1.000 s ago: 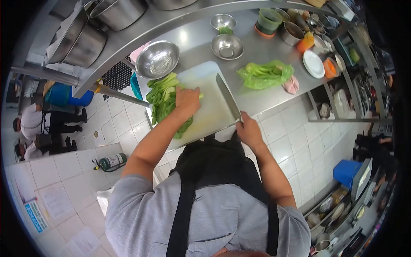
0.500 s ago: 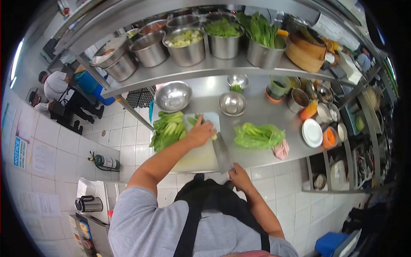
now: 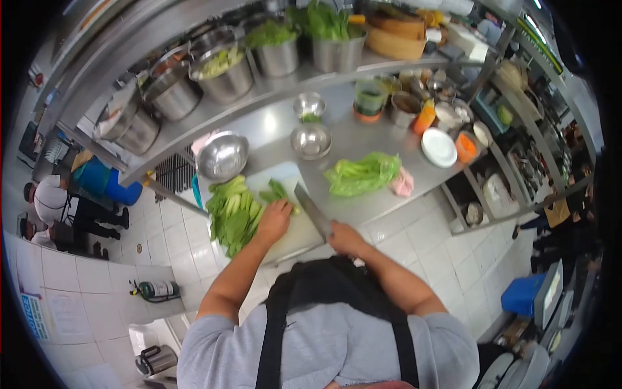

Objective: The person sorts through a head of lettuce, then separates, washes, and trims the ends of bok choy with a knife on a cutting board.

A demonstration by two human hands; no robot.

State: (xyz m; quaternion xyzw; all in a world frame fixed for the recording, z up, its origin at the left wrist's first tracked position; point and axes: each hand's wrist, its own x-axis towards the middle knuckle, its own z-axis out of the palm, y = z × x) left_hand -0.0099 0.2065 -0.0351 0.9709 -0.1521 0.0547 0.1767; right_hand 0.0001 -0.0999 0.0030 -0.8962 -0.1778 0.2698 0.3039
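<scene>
My right hand [image 3: 348, 238] is closed around the handle of a cleaver [image 3: 312, 212], whose broad blade lies over the right side of a white cutting board [image 3: 293, 238]. On the board, my left hand [image 3: 275, 219] has its fingers curled over a bit of leafy green stalk, just left of the blade. Cut green leaves [image 3: 275, 190] lie beyond those fingertips. A heap of bok choy [image 3: 234, 217] covers the board's left side, beside my left wrist. What is under the left palm is hidden.
Steel bowls [image 3: 222, 156] stand behind the board. To the right are bagged greens [image 3: 364, 174], a pink cloth [image 3: 402, 183] and white plates [image 3: 439, 148]. A shelf with steel pots [image 3: 223, 76] overhangs the counter. Co-workers [image 3: 59, 202] stand at far left.
The view has swung, shifting the counter leftward and up. My left hand has drawn back toward me along the board, with its fingers more curled. The cleaver stays in my right hand.
</scene>
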